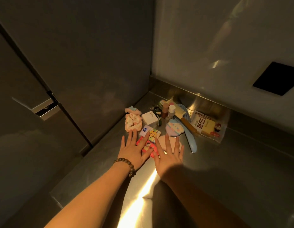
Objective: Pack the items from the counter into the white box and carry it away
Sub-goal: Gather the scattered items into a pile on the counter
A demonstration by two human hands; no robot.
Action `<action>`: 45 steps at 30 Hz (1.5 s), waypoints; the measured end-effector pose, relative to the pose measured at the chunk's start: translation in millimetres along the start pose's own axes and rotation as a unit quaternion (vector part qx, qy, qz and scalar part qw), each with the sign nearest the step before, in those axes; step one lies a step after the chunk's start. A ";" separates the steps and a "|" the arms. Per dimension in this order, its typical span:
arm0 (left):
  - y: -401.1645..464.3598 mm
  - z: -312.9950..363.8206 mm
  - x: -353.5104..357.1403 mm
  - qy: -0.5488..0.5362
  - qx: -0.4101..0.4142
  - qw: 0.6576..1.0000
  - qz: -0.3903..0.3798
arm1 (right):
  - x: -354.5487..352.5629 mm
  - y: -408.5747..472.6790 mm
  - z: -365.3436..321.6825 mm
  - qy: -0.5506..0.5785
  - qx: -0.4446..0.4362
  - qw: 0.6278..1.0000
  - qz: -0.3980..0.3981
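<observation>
Packing not begun: left hand (pixel 133 149) and right hand (pixel 170 156), fingers spread and holding nothing, over unpacked items on the desk (pixel 208 170); no white box visible.

On the tabletop (pixel 208 162) we count: two scrunchies (pixel 133 123) at 10 o'clock; one white box (pixel 150 118); two small bottles (pixel 167 111) at 12; one comb (pixel 178 109); one blue brush (pixel 190 140); one snack packet (pixel 207 127) at 2; one red toy (pixel 147 148).
</observation>
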State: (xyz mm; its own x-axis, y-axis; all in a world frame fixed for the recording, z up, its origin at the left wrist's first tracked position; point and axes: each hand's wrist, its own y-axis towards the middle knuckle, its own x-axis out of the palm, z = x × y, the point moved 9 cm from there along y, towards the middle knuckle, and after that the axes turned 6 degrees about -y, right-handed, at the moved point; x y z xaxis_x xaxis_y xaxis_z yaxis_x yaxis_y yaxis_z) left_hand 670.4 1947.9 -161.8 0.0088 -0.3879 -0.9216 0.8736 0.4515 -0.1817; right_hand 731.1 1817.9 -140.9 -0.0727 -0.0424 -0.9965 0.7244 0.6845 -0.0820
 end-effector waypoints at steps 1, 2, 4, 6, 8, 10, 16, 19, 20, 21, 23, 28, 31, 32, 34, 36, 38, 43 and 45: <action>5.1 0.9 0.3 -0.003 0.003 1.000 -0.001 | -2.9 1.6 -1.7 0.007 0.004 1.000 0.013; 9.5 1.6 0.4 -0.007 0.005 1.000 0.000 | -9.0 2.6 -3.3 0.020 0.010 0.999 0.037; 17.3 3.0 0.3 -0.009 0.009 1.000 0.003 | -22.2 4.8 -4.5 0.050 0.022 0.994 0.095; 23.9 5.0 0.2 -0.009 0.013 1.000 0.000 | -22.6 9.1 -3.1 0.061 0.038 0.993 0.098; 28.2 7.1 -0.3 -0.009 0.018 1.000 -0.003 | -15.8 14.2 0.2 0.063 0.050 0.994 0.075; 29.8 8.6 -2.1 -0.004 0.022 1.000 -0.004 | -4.8 20.0 3.5 0.044 0.061 0.997 0.025; 21.4 18.8 -12.6 -0.004 0.003 1.000 -0.007 | 0.3 24.2 8.9 0.039 0.054 0.996 -0.060; 3.7 37.1 -22.0 -0.012 0.013 1.000 0.020 | -17.7 10.1 19.0 0.082 0.040 0.996 -0.018; -3.4 45.6 -25.2 -0.009 0.022 0.999 0.033 | -24.8 3.2 25.0 0.088 0.041 0.995 0.000; -10.6 56.1 -28.5 -0.003 0.034 0.998 0.046 | -31.4 -5.3 32.9 0.090 0.046 0.995 0.016; -25.2 81.4 -32.2 0.000 0.055 0.996 0.065 | -42.0 -24.4 52.9 0.108 0.069 0.991 0.037; -56.4 164.9 -14.1 -0.020 0.115 0.992 0.040 | -48.6 -83.3 123.1 0.145 0.157 0.976 0.051; -76.5 224.5 8.3 -0.031 0.166 0.985 0.018 | -46.6 -130.1 174.8 0.142 0.211 0.965 0.063; -84.0 244.4 16.7 -0.031 0.182 0.983 0.013 | -46.4 -147.4 193.0 0.138 0.228 0.961 0.069; -99.0 285.2 34.0 -0.033 0.211 0.977 0.006 | -47.3 -183.4 231.6 0.133 0.261 0.953 0.080; -115.0 329.1 53.2 -0.032 0.237 0.971 0.000 | -49.6 -222.9 274.0 0.125 0.296 0.943 0.090; -131.7 374.6 73.6 -0.031 0.259 0.965 -0.007 | -51.5 -264.8 318.1 0.120 0.331 0.931 0.096; -180.5 498.8 130.4 -0.031 0.303 0.952 -0.026 | -50.7 -372.0 424.4 0.104 0.393 0.906 0.115; -200.6 551.8 156.0 -0.031 0.318 0.947 -0.036 | -47.7 -411.7 465.1 0.098 0.405 0.902 0.115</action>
State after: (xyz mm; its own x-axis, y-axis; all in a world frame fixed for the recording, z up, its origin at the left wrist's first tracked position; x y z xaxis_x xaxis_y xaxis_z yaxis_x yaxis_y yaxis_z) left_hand 765.1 1353.5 -80.0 -0.0512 -0.4548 -0.8891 0.9892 -0.1455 0.0174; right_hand 755.3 1199.6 -68.5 0.0822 0.2161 -0.9729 0.9931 -0.1002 0.0616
